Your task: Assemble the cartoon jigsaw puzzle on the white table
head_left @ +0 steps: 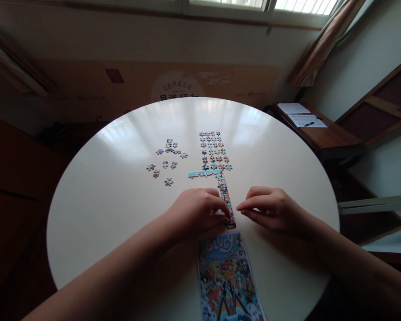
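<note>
A strip of joined jigsaw pieces [223, 191] runs toward me and meets a short light-blue row [200, 174] at its far end, forming a corner. My left hand [200, 209] is curled against the strip's left edge near its lower end, thumb and fingers closed on it. Just right of the strip is my right hand [274, 209], its fingertips pinched together a little apart from the edge. I see no piece between them. Below both hands lies a colourful picture sheet marked "BLUEY" [227, 276].
Loose jigsaw pieces [214, 145] stand in neat rows beyond the strip. Several more pieces [165, 165] are scattered to the left. Everything rests on a round white table [96, 214]. At the right, a wooden side table [337, 138] holds papers [305, 120] and a pen.
</note>
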Available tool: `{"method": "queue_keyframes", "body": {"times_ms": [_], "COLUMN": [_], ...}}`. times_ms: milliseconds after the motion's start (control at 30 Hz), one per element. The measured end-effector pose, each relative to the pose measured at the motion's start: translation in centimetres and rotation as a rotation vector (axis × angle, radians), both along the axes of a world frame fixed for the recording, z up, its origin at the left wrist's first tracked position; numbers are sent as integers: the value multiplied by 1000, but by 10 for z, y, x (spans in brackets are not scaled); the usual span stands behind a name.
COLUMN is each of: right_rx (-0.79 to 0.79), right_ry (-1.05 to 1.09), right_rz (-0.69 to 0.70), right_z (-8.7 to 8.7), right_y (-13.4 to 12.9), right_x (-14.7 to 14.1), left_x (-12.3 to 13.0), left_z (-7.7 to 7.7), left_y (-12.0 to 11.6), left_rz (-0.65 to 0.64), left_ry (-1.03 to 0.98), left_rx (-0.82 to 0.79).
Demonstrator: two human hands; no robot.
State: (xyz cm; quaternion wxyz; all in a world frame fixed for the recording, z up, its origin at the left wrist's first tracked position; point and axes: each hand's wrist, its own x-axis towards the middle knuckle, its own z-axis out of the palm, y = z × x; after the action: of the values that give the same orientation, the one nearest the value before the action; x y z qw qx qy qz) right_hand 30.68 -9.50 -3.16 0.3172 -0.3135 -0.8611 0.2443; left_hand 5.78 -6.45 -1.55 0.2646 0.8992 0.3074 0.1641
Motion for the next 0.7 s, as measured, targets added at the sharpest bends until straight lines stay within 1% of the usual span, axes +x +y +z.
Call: {"method": "queue_keyframes", "body": {"times_ms": [100, 167, 267, 333, 400, 467, 700], "right_rx": [34, 46, 63, 59, 49, 66, 211], "right_ry": [-12, -20, -26, -33, -46, -60, -152], "right_rz": [-29, -42, -71, -78, -76, -63, 9], "right_z": [2, 3, 2, 0, -2, -2, -2], "right_y": [1, 1, 1, 2, 4, 6, 10], "right_x": [0, 1, 3, 4, 4, 2, -2], "left_x": [-7, -14, -26, -30, -32, -32, -29], "left_z": [9, 18, 30, 35, 36, 35, 30], "left_y": [4, 6, 9, 10, 11, 11, 10], "left_rz": [-19, 16, 158, 259, 330, 359, 309], "left_ry": [-140, -229, -328, -371, -383, -371, -363], "left_rx": [-42, -14, 92, 164, 219, 251, 297]}}
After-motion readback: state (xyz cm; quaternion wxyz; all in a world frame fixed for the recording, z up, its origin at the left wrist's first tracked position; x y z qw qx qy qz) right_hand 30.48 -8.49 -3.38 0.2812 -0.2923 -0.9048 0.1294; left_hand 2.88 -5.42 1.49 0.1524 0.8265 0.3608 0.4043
